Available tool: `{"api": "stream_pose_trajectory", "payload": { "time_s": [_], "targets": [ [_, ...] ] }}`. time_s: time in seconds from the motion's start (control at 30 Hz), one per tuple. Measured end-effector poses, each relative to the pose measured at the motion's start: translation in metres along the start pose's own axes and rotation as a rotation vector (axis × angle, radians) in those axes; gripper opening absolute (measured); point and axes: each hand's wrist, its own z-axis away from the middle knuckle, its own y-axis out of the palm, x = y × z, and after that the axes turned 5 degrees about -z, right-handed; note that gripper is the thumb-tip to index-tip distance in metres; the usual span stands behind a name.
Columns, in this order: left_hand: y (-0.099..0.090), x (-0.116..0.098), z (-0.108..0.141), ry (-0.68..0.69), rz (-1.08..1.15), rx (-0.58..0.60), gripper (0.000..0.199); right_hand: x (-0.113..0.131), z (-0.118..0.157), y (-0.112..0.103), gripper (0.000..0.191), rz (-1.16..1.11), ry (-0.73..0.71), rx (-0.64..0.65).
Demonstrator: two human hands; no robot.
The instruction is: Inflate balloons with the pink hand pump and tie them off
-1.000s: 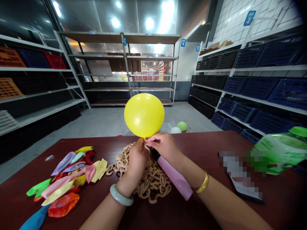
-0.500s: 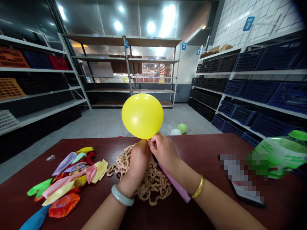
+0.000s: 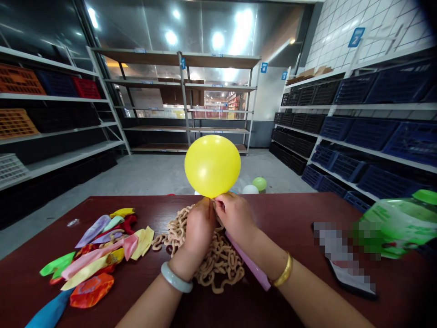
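Note:
An inflated yellow balloon (image 3: 212, 166) stands upright above the table, its neck pinched between my two hands. My left hand (image 3: 200, 224) is closed at the neck, its fingertips pressed together. Against it from the other side, my right hand (image 3: 236, 216) also pinches the neck; the neck itself is mostly hidden by the fingers. Under both hands lies a heap of tan, rope-like curls (image 3: 221, 264). A long lilac strip, perhaps an uninflated balloon (image 3: 251, 264), lies beneath my right wrist.
Several limp balloons (image 3: 90, 259) in many colours lie on the dark red table (image 3: 290, 214) at left. A phone (image 3: 344, 264) and a green-capped bottle (image 3: 398, 225) are at right. Beyond the far edge, a green balloon (image 3: 259, 183) and a white balloon (image 3: 250, 189) rest on the floor. Shelves (image 3: 184, 84) stand behind.
The yellow balloon has swung a little to the right and sits more upright over my hands. Both hands keep their pinch at its neck, nearly in the same place.

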Motion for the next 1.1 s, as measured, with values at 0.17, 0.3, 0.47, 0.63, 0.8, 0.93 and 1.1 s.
{"api": "stream_pose_trajectory", "payload": {
  "time_s": [0.17, 0.3, 0.47, 0.63, 0.8, 0.93, 1.1],
  "targets": [
    [0.004, 0.0013, 0.0009, 0.0, -0.06, 0.063, 0.019, -0.0025, 0.0013, -0.0001, 0.007, 0.183, 0.024, -0.028],
    [0.0038, -0.0003, -0.0002, -0.028, 0.027, 0.07, 0.023, -0.0014, 0.0009, -0.0025, 0.009, 0.152, -0.051, -0.021],
    [0.0011, -0.0026, 0.0, -0.052, 0.018, 0.024, 0.024, -0.0034, -0.0003, -0.0016, 0.004, -0.075, 0.022, -0.108],
    [-0.0004, 0.0029, -0.0003, -0.124, 0.025, -0.012, 0.025, -0.0042, 0.0003, 0.0033, 0.012, -0.316, -0.099, -0.101],
    [-0.0007, 0.0072, -0.0012, -0.138, 0.161, -0.008, 0.026, -0.0018, -0.0008, 0.0007, 0.01, -0.509, -0.038, -0.154],
    [-0.0002, 0.0047, 0.0007, -0.087, 0.157, -0.03, 0.025, -0.0023, -0.0027, -0.0039, 0.011, -0.578, 0.087, -0.138],
    [-0.0004, 0.0003, 0.0047, 0.024, 0.01, -0.058, 0.028, -0.0032, -0.0059, -0.0043, 0.012, -0.704, 0.155, -0.101]
  ]
}}
